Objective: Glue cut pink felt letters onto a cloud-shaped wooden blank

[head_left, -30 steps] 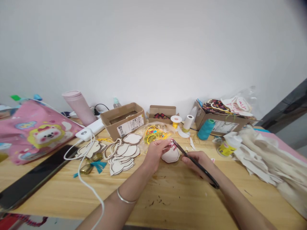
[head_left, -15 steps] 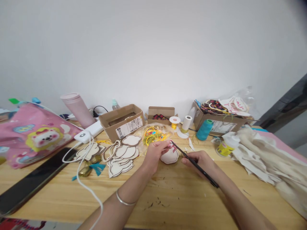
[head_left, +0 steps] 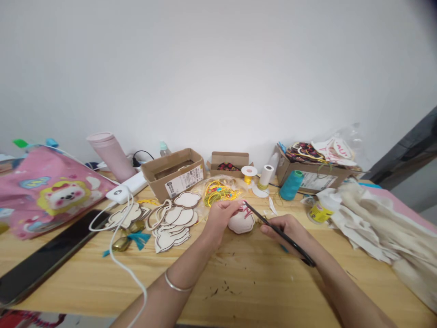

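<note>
My left hand [head_left: 223, 216] is pinched on the edge of a small whitish piece with pink-red lettering [head_left: 246, 210]. A pale, scalloped piece [head_left: 241, 223] hangs or lies right below those fingers; whether the two are joined I cannot tell. My right hand [head_left: 286, 229] is closed round a long, slim black tool [head_left: 290, 240]. Its thin tip reaches the lettered piece beside my left fingertips, and its thicker end points back over my right wrist. The exact kind of tool does not show. A bit of teal peeks out beneath my right hand.
Cloud-shaped wooden cutouts [head_left: 179, 218] are piled left of my hands, near a teal tassel [head_left: 139, 240]. Behind are yellow cords [head_left: 221, 191], a cardboard box [head_left: 174, 175], and a teal thread cone [head_left: 291, 185]. A glue bottle [head_left: 321, 212] and cream fabric [head_left: 375, 228] lie right.
The black tool has turned slightly, and my right hand has shifted a little. A bit of teal now shows under it. My left hand keeps its pinch in nearly the same place.
</note>
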Demonstrator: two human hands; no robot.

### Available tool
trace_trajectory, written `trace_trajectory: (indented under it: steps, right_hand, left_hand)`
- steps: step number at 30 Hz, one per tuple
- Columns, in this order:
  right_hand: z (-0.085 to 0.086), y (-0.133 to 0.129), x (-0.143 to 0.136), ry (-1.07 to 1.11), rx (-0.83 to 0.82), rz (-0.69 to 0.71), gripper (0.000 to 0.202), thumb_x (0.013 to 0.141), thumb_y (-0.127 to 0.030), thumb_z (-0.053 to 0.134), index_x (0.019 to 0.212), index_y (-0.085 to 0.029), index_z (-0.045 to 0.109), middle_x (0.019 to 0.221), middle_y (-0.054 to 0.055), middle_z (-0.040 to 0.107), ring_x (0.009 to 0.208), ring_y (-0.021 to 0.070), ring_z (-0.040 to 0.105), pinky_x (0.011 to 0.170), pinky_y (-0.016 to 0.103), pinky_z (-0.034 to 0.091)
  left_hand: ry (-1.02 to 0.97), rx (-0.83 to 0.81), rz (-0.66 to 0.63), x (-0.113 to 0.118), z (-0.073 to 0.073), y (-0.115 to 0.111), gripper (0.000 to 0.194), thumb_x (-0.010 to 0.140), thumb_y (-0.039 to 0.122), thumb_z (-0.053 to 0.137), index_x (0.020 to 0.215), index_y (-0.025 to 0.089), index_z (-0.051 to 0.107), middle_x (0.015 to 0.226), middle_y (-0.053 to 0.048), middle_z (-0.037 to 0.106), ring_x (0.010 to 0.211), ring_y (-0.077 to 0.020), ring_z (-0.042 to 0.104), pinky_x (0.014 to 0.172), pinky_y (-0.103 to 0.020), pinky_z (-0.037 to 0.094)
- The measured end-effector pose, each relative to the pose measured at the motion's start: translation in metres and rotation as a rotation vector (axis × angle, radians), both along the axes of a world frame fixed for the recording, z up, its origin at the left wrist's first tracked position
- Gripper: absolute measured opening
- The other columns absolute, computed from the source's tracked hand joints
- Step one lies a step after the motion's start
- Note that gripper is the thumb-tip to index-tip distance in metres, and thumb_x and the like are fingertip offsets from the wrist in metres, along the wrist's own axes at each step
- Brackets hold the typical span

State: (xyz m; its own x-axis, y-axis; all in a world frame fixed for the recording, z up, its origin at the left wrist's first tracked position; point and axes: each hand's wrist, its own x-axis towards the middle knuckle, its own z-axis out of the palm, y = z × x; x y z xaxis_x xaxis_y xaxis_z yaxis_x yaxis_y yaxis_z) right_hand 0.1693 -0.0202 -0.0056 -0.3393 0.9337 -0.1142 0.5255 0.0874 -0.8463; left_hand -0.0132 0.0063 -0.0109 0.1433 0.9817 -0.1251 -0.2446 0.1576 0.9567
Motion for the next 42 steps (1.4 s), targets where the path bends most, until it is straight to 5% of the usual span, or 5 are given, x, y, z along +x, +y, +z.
trace_trajectory:
  steps: [12,20,31,42]
  right_hand:
    - [-0.001,0.001,0.003,-0.012,-0.004,0.025,0.053,0.068,-0.062,0.051,0.046,-0.02,0.029,0.045,-0.007,0.018,0.04,0.0037,0.017,0.037,0.021,0.009]
    - [0.006,-0.003,-0.003,0.046,0.007,0.058,0.053,0.07,-0.068,0.044,0.051,-0.018,0.038,0.046,-0.007,0.022,0.043,0.0042,0.019,0.038,0.021,0.011]
    - [-0.001,-0.011,-0.004,0.329,-0.094,0.143,0.063,0.072,-0.073,0.036,0.084,-0.013,0.05,0.047,-0.009,0.03,0.034,0.0027,0.022,0.03,0.017,0.017]
    - [-0.008,-0.01,-0.011,0.426,-0.176,0.047,0.055,0.074,-0.068,0.041,0.078,-0.014,0.05,0.044,-0.01,0.03,0.03,0.0023,0.02,0.028,0.017,0.016]
  left_hand:
    - [0.072,0.014,-0.023,-0.003,0.004,0.001,0.026,0.065,0.038,0.067,0.062,0.012,0.069,0.065,-0.005,0.066,0.062,-0.0149,0.057,0.062,-0.027,0.044]
    - [-0.156,-0.017,-0.045,-0.001,0.003,0.0,0.021,0.068,0.035,0.066,0.066,0.014,0.068,0.071,-0.004,0.064,0.071,-0.0119,0.055,0.075,-0.027,0.044]
    - [-0.289,-0.099,0.03,0.003,0.002,-0.003,0.019,0.065,0.033,0.069,0.068,0.014,0.069,0.072,-0.004,0.065,0.071,-0.0103,0.056,0.075,-0.024,0.046]
    - [-0.311,-0.111,0.044,0.005,0.003,-0.004,0.018,0.067,0.03,0.068,0.07,0.013,0.07,0.08,-0.006,0.068,0.074,-0.0109,0.058,0.077,-0.024,0.046]
